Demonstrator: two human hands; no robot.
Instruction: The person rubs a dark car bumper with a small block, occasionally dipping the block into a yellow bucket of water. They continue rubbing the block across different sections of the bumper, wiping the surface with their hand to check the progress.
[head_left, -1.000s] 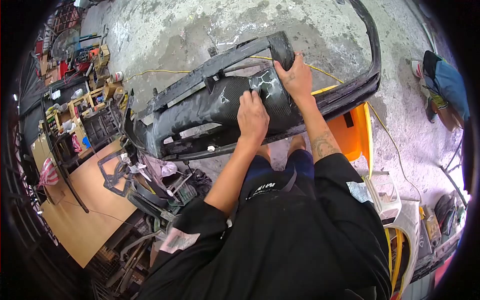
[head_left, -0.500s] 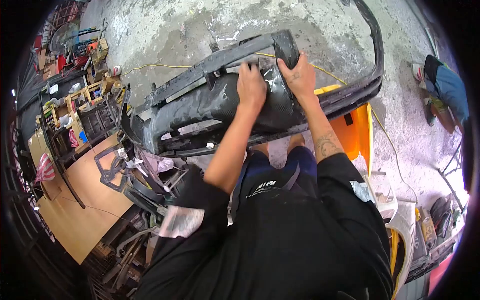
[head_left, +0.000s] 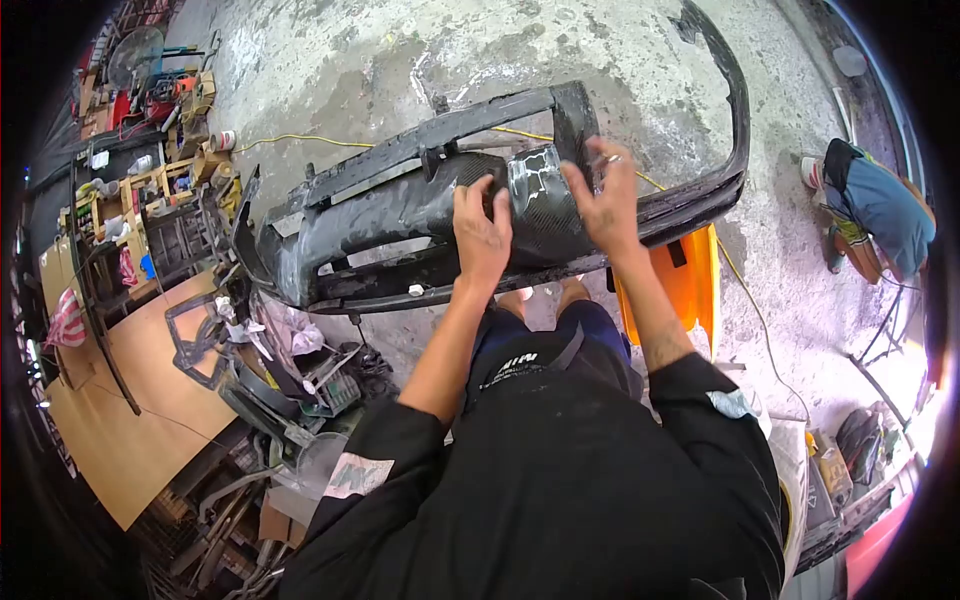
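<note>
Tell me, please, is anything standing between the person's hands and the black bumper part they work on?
Nothing visible does. The left hand and right hand both rest directly on the bumper, either side of its glossy carbon-weave patch.

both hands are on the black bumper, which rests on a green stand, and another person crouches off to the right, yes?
Not quite: the stand under the bumper is orange, not green, as the head view shows. The rest holds: the left hand and right hand are both on the black bumper, and another person crouches off to the right.
</note>
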